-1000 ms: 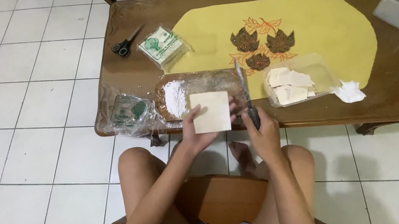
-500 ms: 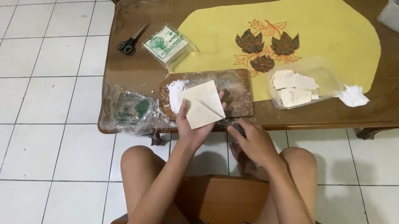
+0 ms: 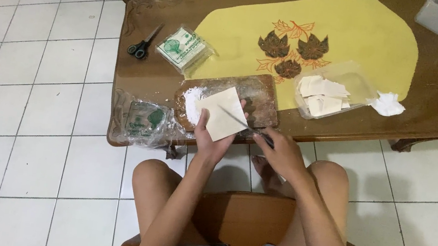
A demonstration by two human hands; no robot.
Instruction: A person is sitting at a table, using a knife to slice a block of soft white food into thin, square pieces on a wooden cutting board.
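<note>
L hand (image 3: 211, 141): fingers pinch a square pale dough sheet (image 3: 223, 112) by its near edge, thumb on top, sheet held over worktop (image 3: 146, 79) edge. R hand (image 3: 281, 154): fingers curled tight round a knife (image 3: 246, 128), blade tip lying across the sheet. Just beyond fingers: wooden board (image 3: 259, 97) w/ white flour pile (image 3: 190, 102). L of fingers: crumpled clear wrapper (image 3: 143, 121). Farther: sealed packet (image 3: 183, 49), scissors (image 3: 141, 46). Far R: clear tray of cut sheets (image 3: 324, 94), on a yellow mat (image 3: 355, 28).
</note>
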